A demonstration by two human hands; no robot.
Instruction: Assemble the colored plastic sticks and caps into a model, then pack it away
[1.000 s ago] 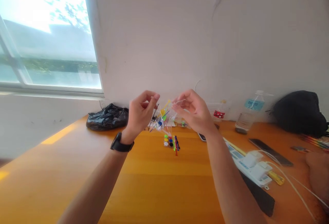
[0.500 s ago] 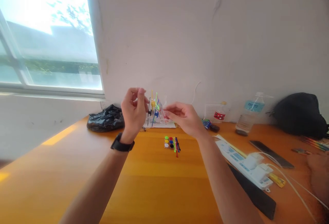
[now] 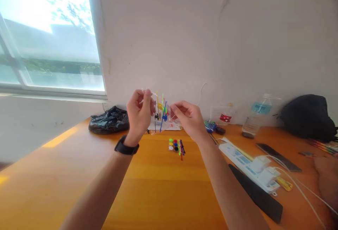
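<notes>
In the head view, the bag [image 3: 161, 111] of clear, crinkly film is held up above the tabletop [image 3: 169, 187] between the left hand [image 3: 139, 112] and the right hand [image 3: 188, 119], each grip apparently pinched on its edge. It looks light, limp and slippery, best taken by the rim, since the thin plastic pieces [image 3: 164, 117] inside might bend. Below lie round, glossy discs [image 3: 171, 144] and slim, straight sticks [image 3: 181, 148].

Pale wall [image 3: 169, 29] behind a wooden table [image 3: 169, 194] (bright window [image 3: 63, 43] at left).
</notes>
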